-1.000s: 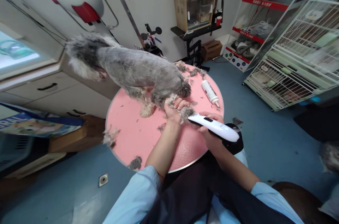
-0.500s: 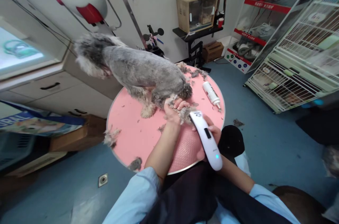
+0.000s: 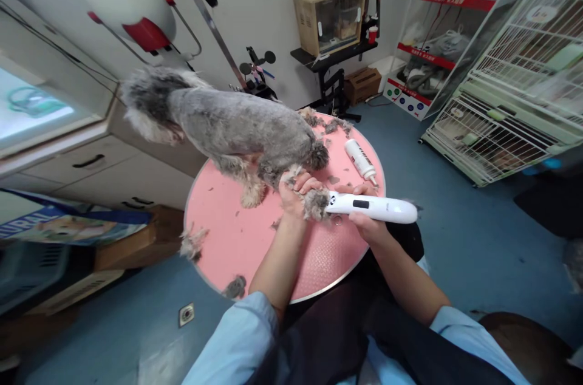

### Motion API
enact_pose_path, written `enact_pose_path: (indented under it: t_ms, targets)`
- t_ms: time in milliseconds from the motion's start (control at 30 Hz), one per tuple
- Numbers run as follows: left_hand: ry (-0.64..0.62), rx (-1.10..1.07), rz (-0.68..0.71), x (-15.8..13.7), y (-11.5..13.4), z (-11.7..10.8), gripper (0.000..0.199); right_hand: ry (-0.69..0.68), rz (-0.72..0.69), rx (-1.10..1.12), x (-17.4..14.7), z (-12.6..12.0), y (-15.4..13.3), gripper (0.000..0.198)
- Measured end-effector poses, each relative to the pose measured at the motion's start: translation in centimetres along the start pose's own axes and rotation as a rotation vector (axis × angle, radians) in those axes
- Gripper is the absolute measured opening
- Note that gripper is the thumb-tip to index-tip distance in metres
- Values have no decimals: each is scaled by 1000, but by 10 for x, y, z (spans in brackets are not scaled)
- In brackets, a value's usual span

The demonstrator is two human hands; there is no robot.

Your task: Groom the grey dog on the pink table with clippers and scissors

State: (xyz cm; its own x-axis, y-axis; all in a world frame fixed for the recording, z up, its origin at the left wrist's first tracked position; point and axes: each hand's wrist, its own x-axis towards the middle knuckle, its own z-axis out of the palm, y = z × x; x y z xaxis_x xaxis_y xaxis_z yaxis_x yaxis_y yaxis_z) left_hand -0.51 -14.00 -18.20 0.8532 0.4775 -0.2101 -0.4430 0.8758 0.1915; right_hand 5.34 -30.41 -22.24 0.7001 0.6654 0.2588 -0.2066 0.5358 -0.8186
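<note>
A grey dog (image 3: 241, 124) with a close-cut coat stands on a round pink grooming table (image 3: 228, 233), its head toward the left. My left hand (image 3: 295, 194) is closed around one of its hind legs near the shaggy paw (image 3: 315, 204). In my right hand (image 3: 367, 224) lies a white hair clipper (image 3: 385, 209), held nearly level. Its blade end touches the fur of that paw, and the blade itself is hidden in the hair. Beyond the clipper, a white squeeze bottle (image 3: 361, 159) rests on its side.
Fur clumps (image 3: 194, 244) lie along the table's left edge, with more at the far edge. A white and red dryer (image 3: 125, 2) hangs near the dog's head. Wire cages (image 3: 505, 124) stand at right; a wooden cabinet (image 3: 328, 20) sits on a black stand behind.
My right hand has turned the clipper from a steep slant to nearly level, and its blade end has come against the paw fur. My left hand keeps its hold on the leg.
</note>
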Motion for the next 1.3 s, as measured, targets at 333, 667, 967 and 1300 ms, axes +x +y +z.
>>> enact_pose_path:
  t_ms: [333, 667, 967, 1300]
  targets:
    - [29, 113, 43, 1, 1, 0, 34, 128, 307, 539, -2, -2, 31, 37]
    - [65, -16, -8, -5, 2, 11, 33, 0, 393, 435, -1, -32, 13, 38]
    - [71, 66, 15, -2, 2, 10, 30, -244, -185, -379, -8, -7, -29, 35]
    - [85, 167, 57, 1, 7, 10, 33, -298, -274, -550, -9, 6, -37, 39]
